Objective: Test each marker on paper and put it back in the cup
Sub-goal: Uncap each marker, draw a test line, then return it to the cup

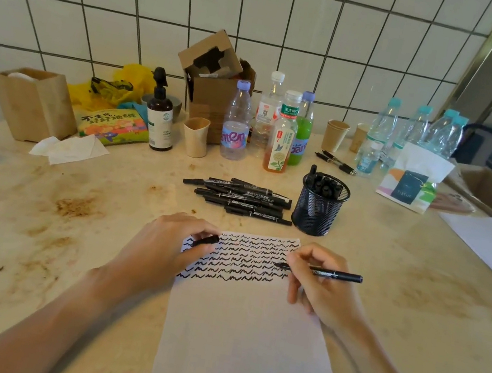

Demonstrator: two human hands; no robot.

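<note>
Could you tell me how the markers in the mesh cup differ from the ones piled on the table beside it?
The markers in the mesh cup stand upright, while the piled markers lie flat on the table. The cup's markers show only their top ends; the piled ones show full length, white print included. Both groups are black and look capped.

bright, even daylight | soft shadows | edges bowed | corners slightly blurred

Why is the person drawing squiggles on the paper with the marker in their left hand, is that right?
Not quite. The head view shows the marker in the right hand, its tip on the paper. The left hand holds only the cap.
</note>
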